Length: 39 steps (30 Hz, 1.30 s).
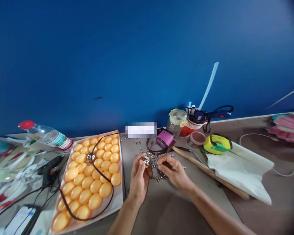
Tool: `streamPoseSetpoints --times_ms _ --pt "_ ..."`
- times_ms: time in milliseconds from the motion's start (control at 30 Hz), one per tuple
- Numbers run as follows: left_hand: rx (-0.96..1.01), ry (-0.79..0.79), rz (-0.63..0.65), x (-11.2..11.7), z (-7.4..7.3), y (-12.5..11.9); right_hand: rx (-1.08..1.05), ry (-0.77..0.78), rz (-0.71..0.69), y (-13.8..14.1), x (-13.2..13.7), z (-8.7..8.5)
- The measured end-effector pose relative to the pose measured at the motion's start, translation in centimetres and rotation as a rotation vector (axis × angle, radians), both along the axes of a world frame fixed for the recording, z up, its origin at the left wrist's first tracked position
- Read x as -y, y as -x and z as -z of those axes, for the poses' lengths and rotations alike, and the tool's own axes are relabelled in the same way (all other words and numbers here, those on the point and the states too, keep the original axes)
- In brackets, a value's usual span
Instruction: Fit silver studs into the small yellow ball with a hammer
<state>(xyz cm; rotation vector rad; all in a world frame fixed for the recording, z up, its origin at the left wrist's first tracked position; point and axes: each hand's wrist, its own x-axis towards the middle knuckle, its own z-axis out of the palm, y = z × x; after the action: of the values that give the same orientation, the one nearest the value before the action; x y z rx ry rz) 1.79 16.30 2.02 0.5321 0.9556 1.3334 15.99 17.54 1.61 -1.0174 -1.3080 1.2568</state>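
My left hand (140, 178) is closed around a small orange ball (146, 162), its visible side partly covered with shiny silver studs. Just right of it, my right hand (172, 169) is held in a pinch; whatever lies between its fingertips is too small to make out. Loose silver studs (159, 178) are scattered on the table beneath and between both hands. To the left stands a shallow white-edged tray (121, 192) with rows of plain orange balls (85, 196). One ball in it, a silver-studded one (90, 157), has a dark cord (75, 218) lying across it.
Behind my hands are a magenta pouch (164, 138), a lidded jar (177, 120) and a red-and-white tub (189, 128) of tools. Wooden sticks (210, 173), white paper (245, 176) and a yellow tape roll (218, 143) lie right. A bottle (51, 135), glue gun (50, 169) and phone (22, 220) lie left.
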Motion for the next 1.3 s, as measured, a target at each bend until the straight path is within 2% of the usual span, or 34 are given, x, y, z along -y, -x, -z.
streamPoseSetpoints --times_ms 200,400,533,600,733,933,1300 --pt "0.163 0.005 0.027 -0.2 -0.3 -0.1 -0.192 0.147 -0.072 0.6 0.3 -0.3" --pt "0.205 -0.004 0.071 -0.1 -0.4 -0.1 -0.287 0.261 0.072 2.3 0.3 -1.8" --pt "0.212 -0.002 0.081 -0.1 -0.6 -0.1 -0.351 0.289 0.067 3.5 0.1 -3.2" --pt "0.206 0.018 0.074 -0.1 -0.7 -0.1 -0.379 0.281 0.089 3.9 0.1 -3.3" --pt "0.202 0.013 0.028 -0.1 -0.4 -0.2 -0.499 0.254 0.178 4.5 0.4 -1.9" --pt "0.200 -0.027 -0.028 0.0 0.1 -0.1 -0.556 0.272 0.085 4.4 0.3 0.6" --pt "0.233 0.002 -0.074 -0.1 -0.2 -0.1 -0.605 0.289 0.092 4.0 -0.3 0.7"
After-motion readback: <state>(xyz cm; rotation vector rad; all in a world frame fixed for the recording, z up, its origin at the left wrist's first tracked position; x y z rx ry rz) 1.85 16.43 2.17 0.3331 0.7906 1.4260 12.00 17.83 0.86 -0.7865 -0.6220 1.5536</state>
